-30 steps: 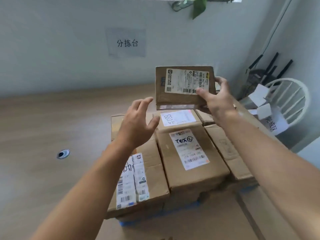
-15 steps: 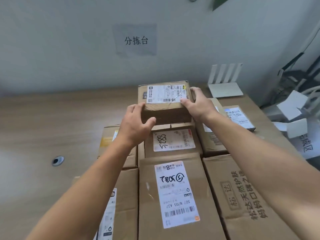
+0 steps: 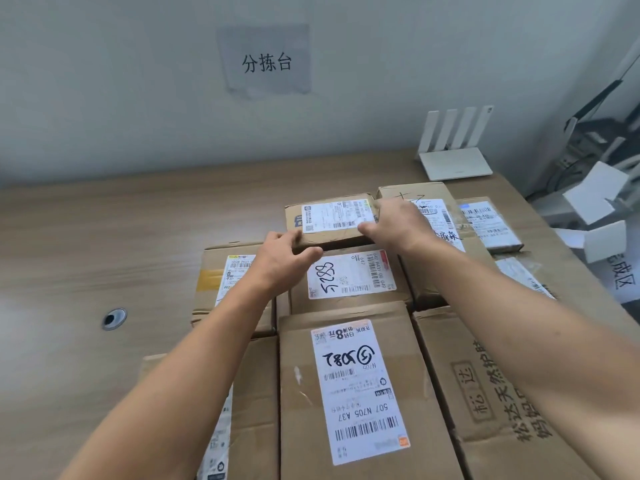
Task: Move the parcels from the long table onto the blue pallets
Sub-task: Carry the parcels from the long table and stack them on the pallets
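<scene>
Several parcels (image 3: 353, 393) are lying packed side by side, so much of the moving is looking done, though no blue pallet is showing beneath them. Both hands are clamping the small parcel (image 3: 332, 220) at the pile's far end, the left hand (image 3: 280, 261) gripping its near-left corner and the right hand (image 3: 398, 223) wrapping its right edge.

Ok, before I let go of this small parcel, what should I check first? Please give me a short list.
1. Both hands on the parcel: ok. The left hand pinches the near left corner and the right hand grips the right end.
2. Label facing up: ok.
3. Parcel level: ok, it looks flat.
4. Underside fully supported: cannot tell, the 5289 box hides it.
5. Blue pallet below: cannot tell, none in view.
</scene>
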